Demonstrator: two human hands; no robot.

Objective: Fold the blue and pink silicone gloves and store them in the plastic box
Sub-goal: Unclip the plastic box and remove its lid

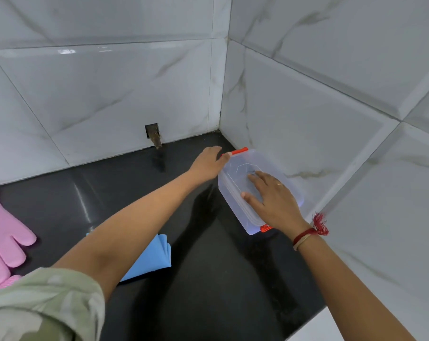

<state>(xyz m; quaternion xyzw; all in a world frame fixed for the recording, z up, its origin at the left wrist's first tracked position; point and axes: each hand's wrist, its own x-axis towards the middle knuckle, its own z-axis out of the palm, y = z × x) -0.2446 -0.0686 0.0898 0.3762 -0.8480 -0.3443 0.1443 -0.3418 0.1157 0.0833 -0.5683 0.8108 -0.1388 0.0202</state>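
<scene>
Two hands reach to the plastic box [235, 174] in the corner of the black countertop [208, 291]. The right hand [272, 200] lies flat on the clear lid, its fingers straight and spread, the thumb near the lid's left edge. A thin ring [279, 185] shows on one finger, and a red thread bracelet [307, 234] with a frayed tassel circles the wrist. The left hand [208, 162] is at the far end of the box, with its fingertips against the far red latch [240, 151]. Whether it pinches the latch or only touches it cannot be told, since the fingers bend away out of sight. The box sits closed, lid on, tilted slantwise to the walls and close to the right-hand one. A second red latch [266, 228] peeks out at the near end beside the right wrist.

Beneath the left forearm lies the blue glove [156, 254], folded into a flat wedge on the countertop, well apart from the box. The pink glove [4, 232] lies unfolded at the left edge, fingers spread toward the blue one. A pale green sleeve [43, 306] covers the left upper arm. White marbled tiles [110, 94] line both walls, and a small rough hole [152, 132] breaks the back wall just above the countertop.
</scene>
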